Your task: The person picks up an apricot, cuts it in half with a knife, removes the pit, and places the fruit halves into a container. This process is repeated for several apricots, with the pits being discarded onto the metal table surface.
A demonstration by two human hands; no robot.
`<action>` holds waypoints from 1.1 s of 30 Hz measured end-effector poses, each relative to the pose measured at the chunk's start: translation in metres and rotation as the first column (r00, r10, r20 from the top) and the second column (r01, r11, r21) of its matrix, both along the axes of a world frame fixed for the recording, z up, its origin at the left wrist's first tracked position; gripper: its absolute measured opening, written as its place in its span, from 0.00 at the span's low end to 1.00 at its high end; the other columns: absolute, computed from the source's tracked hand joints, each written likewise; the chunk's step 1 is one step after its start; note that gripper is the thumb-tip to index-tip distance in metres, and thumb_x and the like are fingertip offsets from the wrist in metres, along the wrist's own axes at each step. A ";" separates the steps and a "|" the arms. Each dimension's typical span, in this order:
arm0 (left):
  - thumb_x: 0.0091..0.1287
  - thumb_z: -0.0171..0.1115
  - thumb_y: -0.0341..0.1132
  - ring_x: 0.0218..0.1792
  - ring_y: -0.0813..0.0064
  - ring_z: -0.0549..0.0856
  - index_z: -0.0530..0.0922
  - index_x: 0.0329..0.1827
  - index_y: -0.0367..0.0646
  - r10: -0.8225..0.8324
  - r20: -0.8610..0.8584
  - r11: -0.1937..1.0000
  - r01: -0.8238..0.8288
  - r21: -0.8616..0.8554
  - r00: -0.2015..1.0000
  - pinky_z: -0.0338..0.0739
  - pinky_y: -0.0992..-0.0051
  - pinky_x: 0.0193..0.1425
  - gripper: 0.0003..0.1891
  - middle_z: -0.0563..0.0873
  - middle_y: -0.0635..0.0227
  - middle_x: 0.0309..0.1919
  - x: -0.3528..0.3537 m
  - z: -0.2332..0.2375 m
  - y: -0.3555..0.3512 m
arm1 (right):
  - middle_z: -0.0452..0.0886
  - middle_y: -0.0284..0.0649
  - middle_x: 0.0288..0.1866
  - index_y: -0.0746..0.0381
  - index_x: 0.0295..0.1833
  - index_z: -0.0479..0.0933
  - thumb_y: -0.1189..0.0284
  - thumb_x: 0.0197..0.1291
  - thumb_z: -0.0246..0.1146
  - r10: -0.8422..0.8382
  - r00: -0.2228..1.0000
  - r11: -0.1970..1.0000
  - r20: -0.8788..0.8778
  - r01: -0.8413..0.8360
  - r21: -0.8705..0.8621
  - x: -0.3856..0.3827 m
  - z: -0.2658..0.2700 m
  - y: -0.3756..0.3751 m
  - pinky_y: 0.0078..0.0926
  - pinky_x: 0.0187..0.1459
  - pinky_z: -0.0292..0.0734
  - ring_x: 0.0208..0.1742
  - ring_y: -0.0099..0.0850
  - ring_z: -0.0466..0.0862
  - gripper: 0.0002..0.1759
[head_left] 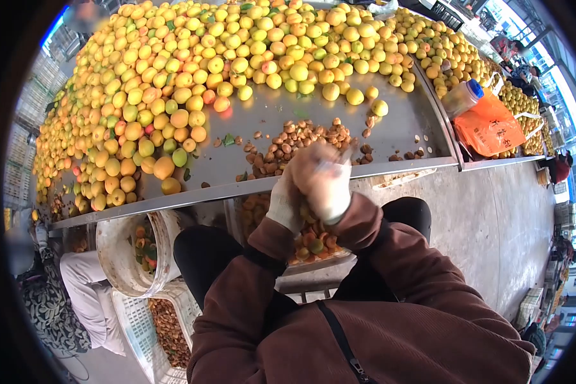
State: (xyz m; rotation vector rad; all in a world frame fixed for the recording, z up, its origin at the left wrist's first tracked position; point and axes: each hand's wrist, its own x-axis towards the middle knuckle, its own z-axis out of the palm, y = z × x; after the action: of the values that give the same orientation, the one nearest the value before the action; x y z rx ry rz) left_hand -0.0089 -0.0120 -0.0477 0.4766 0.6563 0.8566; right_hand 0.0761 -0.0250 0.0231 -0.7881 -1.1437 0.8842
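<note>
My two hands are close together at the front edge of the metal table, in pale gloves with the fingertips showing. My left hand (289, 195) is curled, and what it holds is hidden behind my right hand. Smeared by motion, my right hand (326, 182) is closed around something thin that I cannot make out. Just beyond them lies a heap of brown apricot pits (285, 146) on the table. Below my hands, between my knees, a crate holds split orange apricots (315, 242).
A large pile of whole apricots (192, 64) covers the metal table (237, 121). At right are an orange bag (489, 125) and a blue-lidded jar (462, 97). A dirty white bucket (112, 253) and a white crate of pits (169, 333) stand at left, beside another person's leg (86, 275).
</note>
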 end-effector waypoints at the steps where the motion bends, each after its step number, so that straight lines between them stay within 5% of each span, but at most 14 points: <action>1: 0.74 0.51 0.46 0.33 0.80 0.82 0.75 0.48 0.43 0.050 -0.194 0.993 -0.028 0.114 0.980 0.77 0.83 0.35 0.15 0.83 0.70 0.35 -0.008 0.048 -0.009 | 0.75 0.32 0.22 0.60 0.29 0.74 0.71 0.63 0.61 -0.019 0.953 0.984 -0.303 -0.037 -0.175 0.009 0.004 0.005 0.20 0.22 0.65 0.20 0.20 0.72 0.10; 3: 0.75 0.46 0.57 0.12 0.75 0.72 0.78 0.48 0.46 -0.058 -0.087 0.964 0.033 -0.265 0.995 0.67 0.76 0.13 0.24 0.76 0.70 0.17 -0.006 0.049 0.008 | 0.77 0.32 0.25 0.63 0.34 0.76 0.71 0.65 0.60 0.160 0.967 0.981 -0.200 -0.179 -0.079 0.045 0.015 0.011 0.19 0.23 0.67 0.22 0.19 0.74 0.08; 5: 0.75 0.45 0.56 0.14 0.77 0.74 0.77 0.50 0.45 -0.043 -0.104 0.988 0.027 -0.153 0.994 0.68 0.76 0.14 0.24 0.77 0.70 0.20 -0.012 0.047 0.009 | 0.75 0.33 0.21 0.61 0.31 0.73 0.68 0.64 0.61 -0.098 0.940 0.842 -0.325 -0.096 -0.531 0.045 0.017 0.022 0.22 0.27 0.73 0.20 0.24 0.72 0.11; 6: 0.76 0.44 0.56 0.17 0.78 0.75 0.76 0.53 0.45 -0.032 -0.120 0.998 0.026 -0.053 0.992 0.68 0.77 0.15 0.24 0.79 0.71 0.23 -0.014 0.045 0.008 | 0.84 0.38 0.33 0.63 0.43 0.79 0.73 0.57 0.64 -0.039 0.871 0.920 0.489 0.222 -0.322 0.035 0.029 0.004 0.20 0.39 0.79 0.32 0.24 0.82 0.09; 7: 0.76 0.44 0.56 0.17 0.78 0.75 0.76 0.53 0.45 -0.036 -0.122 0.998 0.031 -0.048 0.992 0.68 0.77 0.15 0.24 0.79 0.71 0.23 -0.014 0.040 0.010 | 0.85 0.42 0.47 0.63 0.53 0.79 0.70 0.57 0.66 0.120 0.717 0.885 0.686 0.237 -0.401 0.027 0.044 -0.001 0.22 0.47 0.80 0.45 0.26 0.85 0.18; 11: 0.78 0.47 0.50 0.43 0.74 0.84 0.76 0.54 0.42 0.124 0.163 0.992 -0.126 0.002 0.979 0.81 0.74 0.49 0.20 0.83 0.69 0.43 -0.014 0.015 0.021 | 0.82 0.44 0.39 0.60 0.49 0.78 0.67 0.54 0.69 0.116 0.418 0.988 0.901 0.048 -0.149 0.036 0.012 -0.004 0.36 0.40 0.79 0.40 0.45 0.84 0.17; 16: 0.77 0.49 0.50 0.44 0.73 0.84 0.76 0.51 0.41 0.160 0.250 0.987 -0.147 -0.068 0.955 0.81 0.72 0.50 0.20 0.83 0.68 0.41 -0.013 0.016 0.017 | 0.81 0.41 0.34 0.60 0.45 0.75 0.70 0.53 0.70 0.036 0.521 0.999 0.853 0.005 -0.045 0.034 -0.003 -0.018 0.34 0.36 0.77 0.36 0.41 0.84 0.16; 17: 0.77 0.49 0.50 0.44 0.73 0.84 0.76 0.51 0.41 0.153 0.250 0.988 -0.141 -0.066 0.956 0.81 0.72 0.50 0.20 0.83 0.68 0.41 -0.024 0.021 0.019 | 0.81 0.38 0.33 0.62 0.46 0.75 0.70 0.56 0.69 0.009 0.722 0.992 0.692 0.080 -0.096 0.033 -0.019 -0.017 0.30 0.36 0.77 0.36 0.35 0.84 0.14; 19: 0.77 0.51 0.48 0.40 0.74 0.84 0.78 0.50 0.40 -0.456 0.444 0.890 0.405 0.210 0.771 0.82 0.73 0.46 0.19 0.83 0.69 0.35 -0.053 0.024 0.028 | 0.82 0.42 0.32 0.64 0.45 0.77 0.67 0.59 0.67 -0.115 0.918 0.916 0.379 0.246 -0.316 0.027 -0.011 -0.011 0.27 0.39 0.78 0.34 0.26 0.82 0.14; 21: 0.74 0.54 0.50 0.36 0.73 0.85 0.79 0.49 0.36 -0.420 0.285 0.907 0.406 0.110 0.861 0.82 0.72 0.43 0.22 0.83 0.68 0.30 -0.048 0.027 0.016 | 0.83 0.42 0.31 0.64 0.45 0.78 0.65 0.59 0.68 -0.022 0.986 0.854 0.166 0.105 -0.510 0.045 0.017 -0.005 0.27 0.40 0.79 0.34 0.28 0.83 0.14; 23: 0.68 0.61 0.56 0.39 0.67 0.87 0.82 0.48 0.40 -0.213 -0.427 0.795 0.410 0.446 0.879 0.80 0.73 0.46 0.24 0.86 0.62 0.32 -0.028 0.027 -0.006 | 0.85 0.45 0.32 0.63 0.47 0.79 0.68 0.59 0.67 -0.133 0.868 0.896 0.478 0.312 -0.316 0.076 -0.019 0.022 0.29 0.39 0.79 0.34 0.29 0.85 0.13; 24: 0.68 0.61 0.56 0.39 0.67 0.87 0.82 0.48 0.40 -0.211 -0.430 0.793 0.411 0.449 0.878 0.80 0.73 0.46 0.24 0.86 0.62 0.32 -0.030 0.024 -0.007 | 0.85 0.45 0.33 0.63 0.48 0.80 0.67 0.59 0.66 -0.141 0.786 0.868 0.602 0.390 -0.307 0.089 0.000 0.027 0.29 0.39 0.80 0.36 0.31 0.86 0.14; 26: 0.61 0.66 0.57 0.45 0.65 0.87 0.83 0.50 0.45 -0.199 -0.863 0.631 0.734 0.250 0.465 0.79 0.71 0.51 0.25 0.88 0.59 0.41 -0.033 0.014 -0.010 | 0.86 0.45 0.33 0.62 0.48 0.80 0.64 0.58 0.65 -0.174 0.579 0.807 0.797 0.548 -0.222 0.131 0.016 0.042 0.32 0.39 0.80 0.38 0.35 0.88 0.16; 33: 0.61 0.66 0.56 0.49 0.55 0.85 0.76 0.62 0.48 0.143 -0.964 0.465 0.845 0.266 0.225 0.77 0.62 0.56 0.31 0.86 0.54 0.47 -0.034 0.004 -0.001 | 0.84 0.50 0.44 0.59 0.47 0.79 0.54 0.56 0.65 -0.034 0.063 0.709 0.997 0.705 -0.020 0.229 -0.002 0.090 0.40 0.49 0.77 0.47 0.47 0.84 0.22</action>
State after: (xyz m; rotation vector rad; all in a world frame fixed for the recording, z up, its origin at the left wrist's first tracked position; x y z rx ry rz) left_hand -0.0427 -0.0128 -0.0435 2.1037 1.0929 0.1185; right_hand 0.3049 0.0653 0.0211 -2.3088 -1.6381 -0.0069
